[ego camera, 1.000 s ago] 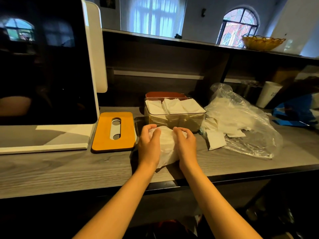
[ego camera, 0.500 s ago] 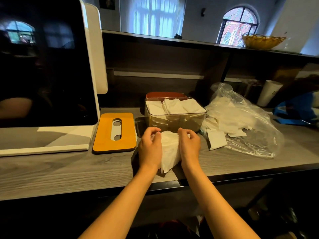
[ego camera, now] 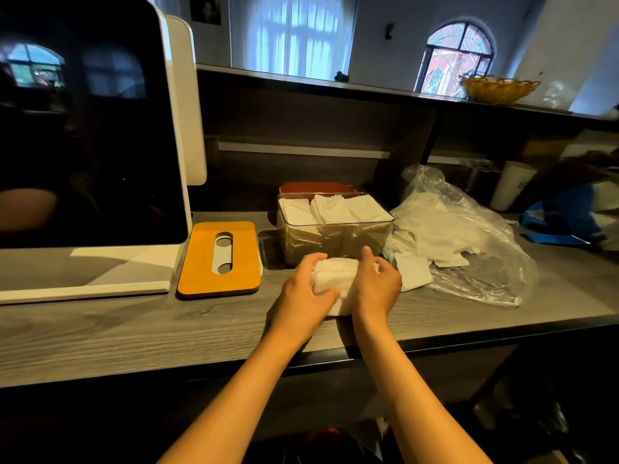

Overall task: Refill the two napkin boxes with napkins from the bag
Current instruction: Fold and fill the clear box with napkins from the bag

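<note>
From the head camera, the left hand [ego camera: 306, 289] and the right hand [ego camera: 375, 289] curl their fingers around a soft stack of napkins [ego camera: 335, 279] and hold it low over the bench [ego camera: 134, 329]. It sits just in front of the clear box [ego camera: 335, 236], which looks full already. The bag [ego camera: 469, 242] lies to the right, and the orange lid [ego camera: 219, 259] to the left. The stack is floppy, so loose napkins could slip out. The bench edge is close to the wrists. There is open room on the left.
</note>
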A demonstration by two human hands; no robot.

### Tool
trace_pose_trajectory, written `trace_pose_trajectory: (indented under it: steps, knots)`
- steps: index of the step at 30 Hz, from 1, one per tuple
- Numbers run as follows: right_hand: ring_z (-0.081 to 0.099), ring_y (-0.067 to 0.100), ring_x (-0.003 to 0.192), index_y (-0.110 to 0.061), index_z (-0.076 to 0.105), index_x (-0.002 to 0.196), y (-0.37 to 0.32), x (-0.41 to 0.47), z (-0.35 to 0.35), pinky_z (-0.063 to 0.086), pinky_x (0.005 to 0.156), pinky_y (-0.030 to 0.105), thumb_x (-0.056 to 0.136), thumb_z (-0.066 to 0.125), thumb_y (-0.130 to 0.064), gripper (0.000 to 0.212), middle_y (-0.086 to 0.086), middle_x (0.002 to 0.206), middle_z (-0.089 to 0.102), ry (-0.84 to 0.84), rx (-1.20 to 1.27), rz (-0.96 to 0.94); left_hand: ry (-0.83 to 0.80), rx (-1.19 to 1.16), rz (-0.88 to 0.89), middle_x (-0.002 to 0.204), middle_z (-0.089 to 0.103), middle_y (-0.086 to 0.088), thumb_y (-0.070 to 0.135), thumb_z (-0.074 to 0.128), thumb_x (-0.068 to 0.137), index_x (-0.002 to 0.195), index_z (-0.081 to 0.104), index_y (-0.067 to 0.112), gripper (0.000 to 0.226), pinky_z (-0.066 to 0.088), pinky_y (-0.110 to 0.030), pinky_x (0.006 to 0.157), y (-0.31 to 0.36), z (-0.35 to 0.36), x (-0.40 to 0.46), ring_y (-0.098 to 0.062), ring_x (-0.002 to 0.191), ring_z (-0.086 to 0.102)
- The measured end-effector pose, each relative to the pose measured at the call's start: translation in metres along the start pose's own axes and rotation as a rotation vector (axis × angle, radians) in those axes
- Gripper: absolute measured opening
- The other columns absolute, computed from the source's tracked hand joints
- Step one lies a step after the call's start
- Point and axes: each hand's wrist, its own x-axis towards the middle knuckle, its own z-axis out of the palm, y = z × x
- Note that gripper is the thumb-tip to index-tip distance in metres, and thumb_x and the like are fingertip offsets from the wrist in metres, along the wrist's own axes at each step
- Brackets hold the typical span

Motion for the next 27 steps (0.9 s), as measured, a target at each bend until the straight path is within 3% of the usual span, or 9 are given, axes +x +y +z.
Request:
trace_pose_trajectory:
  steps: [5, 8, 10, 13, 16, 18, 21, 25, 27]
  knots:
    - [0.061, 0.019, 0.081, -0.020, 0.071, 0.075, -0.002, -0.006, 0.001, 0.048, 0.072, 0.036, 0.095, 0.058, -0.027, 0.024, 0.000, 0.078, 0.067, -0.359, 0.104, 0.005, 0.237, -0.077, -0.047, 0.122, 0.056, 0.005, 0.011, 0.062, 0.090, 0.131, 0.050, 0.028, 0.046, 0.051, -0.018, 0.073, 0.001, -0.004, 0.000, -0.014, 0.110, 0.055]
    - [0.060, 0.012, 0.087, -0.022, 0.070, 0.089, -0.004, -0.012, 0.004, 0.049, 0.074, 0.030, 0.092, 0.058, -0.032, 0.015, -0.007, 0.090, 0.067, -0.502, 0.053, -0.066, 0.305, -0.175, -0.074, 0.124, 0.056, 0.001, 0.028, 0.057, 0.094, 0.130, 0.049, 0.028, 0.037, 0.052, -0.025, 0.072, 0.001, -0.003, 0.000, -0.019, 0.107, 0.057]
    - [0.061, 0.010, 0.089, -0.022, 0.069, 0.093, -0.004, -0.013, 0.005, 0.049, 0.074, 0.027, 0.090, 0.058, -0.035, 0.018, -0.008, 0.092, 0.067, -0.514, 0.050, -0.091, 0.376, -0.198, -0.093, 0.122, 0.056, 0.001, 0.036, 0.055, 0.096, 0.127, 0.051, 0.028, 0.032, 0.051, -0.023, 0.067, 0.002, -0.003, 0.001, -0.018, 0.105, 0.057]
    - [0.060, 0.014, 0.088, -0.016, 0.069, 0.090, 0.001, -0.011, 0.006, 0.047, 0.071, 0.026, 0.094, 0.059, -0.030, 0.018, -0.002, 0.088, 0.066, -0.433, -0.004, -0.044, 0.475, -0.164, -0.105, 0.120, 0.055, 0.002, 0.029, 0.053, 0.099, 0.120, 0.055, 0.023, 0.022, 0.043, -0.018, 0.063, 0.002, -0.004, 0.003, -0.016, 0.104, 0.056]
    - [0.056, 0.013, 0.079, -0.014, 0.067, 0.082, 0.003, -0.009, 0.006, 0.042, 0.065, 0.023, 0.096, 0.057, -0.028, 0.022, 0.000, 0.080, 0.063, -0.376, -0.007, -0.009, 0.449, -0.166, -0.148, 0.123, 0.056, 0.000, 0.023, 0.046, 0.101, 0.123, 0.054, 0.023, 0.023, 0.049, -0.024, 0.070, 0.001, -0.003, 0.006, -0.018, 0.107, 0.055]
    - [0.060, 0.014, 0.085, -0.020, 0.067, 0.084, 0.000, -0.011, 0.006, 0.048, 0.070, 0.027, 0.096, 0.058, -0.027, 0.017, -0.002, 0.086, 0.065, -0.431, 0.016, -0.053, 0.399, -0.232, -0.155, 0.121, 0.057, -0.001, 0.025, 0.046, 0.102, 0.125, 0.052, 0.026, 0.024, 0.054, -0.030, 0.073, 0.001, -0.003, 0.007, -0.020, 0.105, 0.058]
    - [0.062, 0.016, 0.092, -0.025, 0.067, 0.090, 0.000, -0.013, 0.007, 0.052, 0.077, 0.033, 0.095, 0.059, -0.024, 0.009, -0.005, 0.093, 0.067, -0.507, 0.014, -0.101, 0.414, -0.218, -0.116, 0.113, 0.060, 0.000, 0.028, 0.051, 0.099, 0.119, 0.053, 0.027, 0.020, 0.054, -0.028, 0.068, 0.003, -0.002, 0.004, -0.018, 0.099, 0.060]
    - [0.060, 0.014, 0.089, -0.020, 0.067, 0.087, 0.002, -0.012, 0.006, 0.047, 0.071, 0.024, 0.094, 0.058, -0.024, 0.012, -0.002, 0.087, 0.066, -0.368, 0.016, -0.027, 0.509, -0.196, -0.185, 0.115, 0.059, -0.001, 0.021, 0.051, 0.098, 0.112, 0.055, 0.025, 0.015, 0.053, -0.028, 0.069, 0.002, -0.004, 0.006, -0.020, 0.102, 0.057]
    - [0.061, 0.016, 0.086, -0.017, 0.068, 0.086, 0.003, -0.011, 0.006, 0.049, 0.071, 0.028, 0.095, 0.059, -0.028, 0.017, 0.001, 0.086, 0.067, -0.426, 0.015, -0.042, 0.467, -0.253, -0.182, 0.113, 0.059, -0.001, 0.022, 0.050, 0.099, 0.114, 0.055, 0.026, 0.016, 0.053, -0.030, 0.069, 0.002, -0.004, 0.007, -0.021, 0.101, 0.058]
